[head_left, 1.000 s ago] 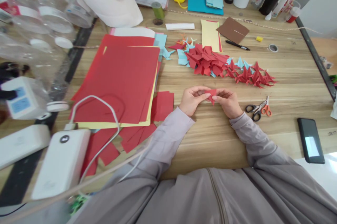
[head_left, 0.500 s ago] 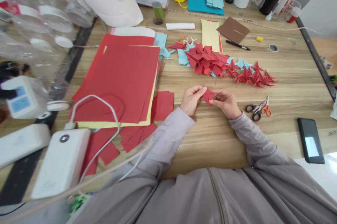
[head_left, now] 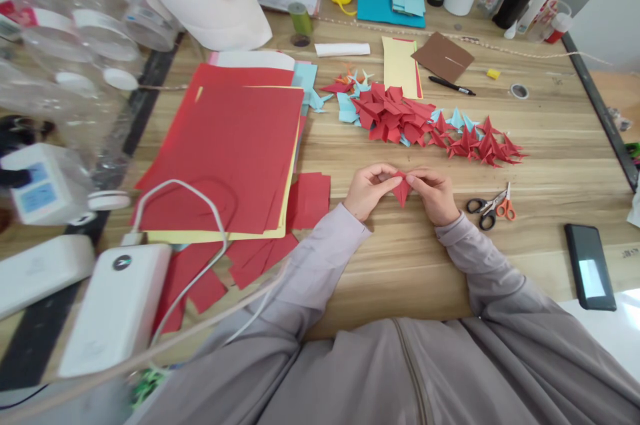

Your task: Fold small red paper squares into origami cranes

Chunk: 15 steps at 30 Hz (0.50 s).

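A small folded piece of red paper (head_left: 402,194) is pinched between my two hands, its point facing down toward me. My left hand (head_left: 369,190) grips its left side, thumb on top. On the other side, my right hand (head_left: 434,193) holds it by the upper right edge, with the two thumb tips close together. Parts of the paper are covered by the fingers. Beyond the hands lies a pile of red folded paper shapes (head_left: 393,115), with red paper cranes (head_left: 475,142) and light blue ones among them to the right.
Scissors (head_left: 487,207) lie right of my right hand, and a phone (head_left: 590,266) farther right. Large red sheets (head_left: 235,152) are stacked at left, with red paper squares (head_left: 311,200) beside them. A white power bank (head_left: 117,308) with a cable sits front left. A black pen (head_left: 452,85) lies behind the cranes.
The red paper has turned so its point faces down, and it sits slightly further right. My left fingers have shifted right along it; my right thumb has moved up to its top edge.
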Tool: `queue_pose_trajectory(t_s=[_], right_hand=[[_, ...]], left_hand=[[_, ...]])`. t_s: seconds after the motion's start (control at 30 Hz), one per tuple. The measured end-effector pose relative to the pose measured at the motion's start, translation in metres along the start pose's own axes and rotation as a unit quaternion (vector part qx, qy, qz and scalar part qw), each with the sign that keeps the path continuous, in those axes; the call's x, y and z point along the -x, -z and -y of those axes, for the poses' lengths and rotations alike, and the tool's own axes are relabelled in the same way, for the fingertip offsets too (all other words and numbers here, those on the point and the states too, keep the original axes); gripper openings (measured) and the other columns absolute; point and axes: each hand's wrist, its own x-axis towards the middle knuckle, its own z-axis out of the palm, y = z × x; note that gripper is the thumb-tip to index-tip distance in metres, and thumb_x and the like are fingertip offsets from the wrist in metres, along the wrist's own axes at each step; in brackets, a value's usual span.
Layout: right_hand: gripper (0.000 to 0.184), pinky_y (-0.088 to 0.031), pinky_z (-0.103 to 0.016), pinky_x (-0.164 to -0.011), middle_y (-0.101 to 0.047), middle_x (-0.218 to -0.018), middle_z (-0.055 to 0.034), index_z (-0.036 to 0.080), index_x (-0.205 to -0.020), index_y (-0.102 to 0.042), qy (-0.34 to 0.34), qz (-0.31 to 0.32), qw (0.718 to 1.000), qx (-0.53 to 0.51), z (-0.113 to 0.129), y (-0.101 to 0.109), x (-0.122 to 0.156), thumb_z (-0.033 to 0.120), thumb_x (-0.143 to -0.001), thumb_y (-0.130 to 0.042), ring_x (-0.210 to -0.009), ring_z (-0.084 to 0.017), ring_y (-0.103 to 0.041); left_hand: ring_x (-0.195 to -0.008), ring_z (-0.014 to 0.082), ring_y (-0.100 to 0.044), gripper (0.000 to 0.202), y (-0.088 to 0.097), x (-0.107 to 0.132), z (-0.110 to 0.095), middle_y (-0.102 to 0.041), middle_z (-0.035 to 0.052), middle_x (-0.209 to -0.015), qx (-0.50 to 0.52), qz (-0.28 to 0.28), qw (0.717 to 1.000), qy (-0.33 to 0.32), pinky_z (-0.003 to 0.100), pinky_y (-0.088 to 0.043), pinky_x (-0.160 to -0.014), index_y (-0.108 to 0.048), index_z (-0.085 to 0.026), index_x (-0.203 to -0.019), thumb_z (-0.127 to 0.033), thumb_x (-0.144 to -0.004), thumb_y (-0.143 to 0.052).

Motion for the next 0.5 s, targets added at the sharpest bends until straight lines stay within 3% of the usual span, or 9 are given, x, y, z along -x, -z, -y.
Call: queue_pose_trajectory(t_s=[0.13, 0.33, 0.5], right_hand=[[0.004, -0.048, -0.029, -0.072, -0.066, -0.079, -0.0002, 0.025, -0.071, -0.075, 0.025, -0.008, 1.0, 0.009, 0.0, 0.0007, -0.0004, 0.03, -0.072, -0.073, -0.077, -0.014, -0.059], [0.001, -0.047, -0.029, -0.074, -0.066, -0.079, 0.0009, 0.026, -0.068, -0.074, -0.003, -0.042, 0.997, -0.057, -0.004, 0.0012, -0.0024, 0.027, -0.069, -0.074, -0.077, -0.014, -0.059], [0.003, -0.046, -0.028, -0.071, -0.066, -0.075, 0.0021, 0.025, -0.065, -0.073, -0.033, -0.069, 0.991, -0.111, -0.0037, 0.0004, -0.0039, 0.026, -0.064, -0.076, -0.073, -0.013, -0.058]], left_hand=[[-0.061, 0.009, -0.055, 0.021, 0.0003, 0.0001, 0.001, -0.063, -0.001, -0.068, 0.004, 0.012, 1.0, 0.007, 0.022, -0.045, -0.058, -0.067, -0.016, -0.07, -0.031, -0.061, -0.079], [-0.064, 0.0108, -0.059, 0.024, -0.0019, 0.0022, -0.0026, -0.062, 0.0011, -0.074, 0.02, 0.053, 0.998, 0.017, 0.025, -0.05, -0.058, -0.066, -0.015, -0.065, -0.038, -0.068, -0.075], [-0.063, 0.0093, -0.057, 0.036, -0.0017, 0.0022, -0.0034, -0.06, 0.0012, -0.069, -0.025, 0.058, 0.997, -0.032, 0.023, -0.049, -0.06, -0.055, -0.014, -0.049, -0.036, -0.073, -0.072]])
